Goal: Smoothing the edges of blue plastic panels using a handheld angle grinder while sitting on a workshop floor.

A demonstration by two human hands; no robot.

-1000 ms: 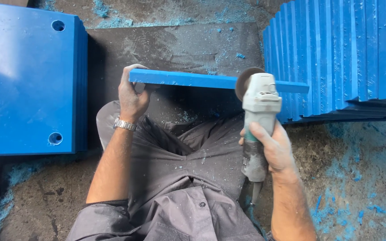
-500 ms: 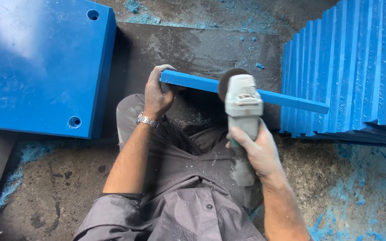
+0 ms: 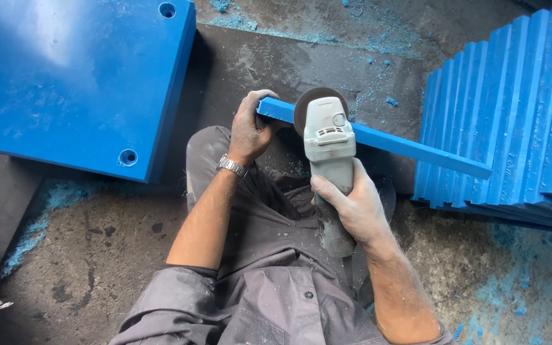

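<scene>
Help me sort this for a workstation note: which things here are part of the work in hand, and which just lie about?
In use:
- left hand gripping the blue panel held on edge
- right hand holding the grey angle grinder, disc at the panel's edge

Lying about:
- blue slab stack, with holes
- row of upright blue panels
- blue shavings on the floor

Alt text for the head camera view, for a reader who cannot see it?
Seen from above, a seated person's right hand presses a grey angle grinder against a blue plastic slab gripped on edge by the left hand. More blue slabs lean nearby.
</scene>
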